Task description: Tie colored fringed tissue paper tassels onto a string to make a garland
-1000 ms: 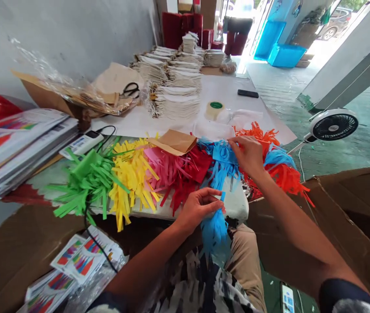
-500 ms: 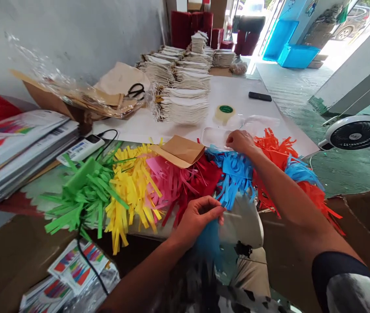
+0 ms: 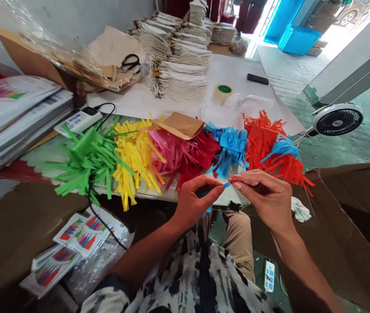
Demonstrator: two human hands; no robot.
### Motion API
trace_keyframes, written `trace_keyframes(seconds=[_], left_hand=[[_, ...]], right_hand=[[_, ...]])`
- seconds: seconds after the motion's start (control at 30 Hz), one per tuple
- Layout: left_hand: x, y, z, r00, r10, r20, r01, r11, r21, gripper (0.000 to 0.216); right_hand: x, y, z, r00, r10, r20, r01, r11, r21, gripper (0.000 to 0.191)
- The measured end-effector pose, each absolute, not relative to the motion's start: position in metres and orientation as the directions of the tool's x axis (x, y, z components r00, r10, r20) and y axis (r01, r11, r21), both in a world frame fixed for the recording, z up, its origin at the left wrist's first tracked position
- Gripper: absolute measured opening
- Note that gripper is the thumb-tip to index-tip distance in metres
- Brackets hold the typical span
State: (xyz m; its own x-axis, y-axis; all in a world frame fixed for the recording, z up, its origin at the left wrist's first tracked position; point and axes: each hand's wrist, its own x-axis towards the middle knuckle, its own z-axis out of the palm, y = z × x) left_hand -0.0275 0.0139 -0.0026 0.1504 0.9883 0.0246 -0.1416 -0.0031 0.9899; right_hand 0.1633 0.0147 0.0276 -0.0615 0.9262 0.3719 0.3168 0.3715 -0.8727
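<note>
Just off the counter (image 3: 185, 198) edge, left hand (image 3: 193, 202) and right hand (image 3: 265, 195) pinch one blue paper piece (image 3: 226, 185) between fingertips, lying crosswise between them.

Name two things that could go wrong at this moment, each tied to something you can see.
The blue fringed paper is pinched between the left hand and the right hand; pulling apart might tear it. The fringe piles, such as the yellow pile, overhang the table edge, so a brushing arm could sweep them off.
</note>
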Motion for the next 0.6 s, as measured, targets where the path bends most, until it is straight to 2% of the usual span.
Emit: trace_keyframes(seconds=[0.1,0.2,0.4,0.6], left_hand=[[-0.023,-0.003,0.004,0.148,0.984,0.104,-0.116,-0.087,0.989,0.022],[-0.02,-0.015,0.008,0.14,0.968,0.211,-0.062,-0.204,0.977,0.016],[-0.017,-0.028,0.014,0.159,0.928,0.336,-0.008,-0.339,0.941,0.011],[-0.014,-0.035,0.018,0.185,0.898,0.399,0.015,-0.408,0.913,0.009]], right_hand=[[0.165,-0.012,0.024,0.049,0.924,0.379,0.273,0.352,-0.895,0.016],[0.167,-0.027,0.027,0.106,0.913,0.395,0.301,0.349,-0.888,0.015],[0.17,-0.047,0.034,0.094,0.905,0.415,0.347,0.361,-0.866,0.013],[0.174,-0.059,0.035,0.096,0.9,0.425,0.364,0.366,-0.857,0.014]])
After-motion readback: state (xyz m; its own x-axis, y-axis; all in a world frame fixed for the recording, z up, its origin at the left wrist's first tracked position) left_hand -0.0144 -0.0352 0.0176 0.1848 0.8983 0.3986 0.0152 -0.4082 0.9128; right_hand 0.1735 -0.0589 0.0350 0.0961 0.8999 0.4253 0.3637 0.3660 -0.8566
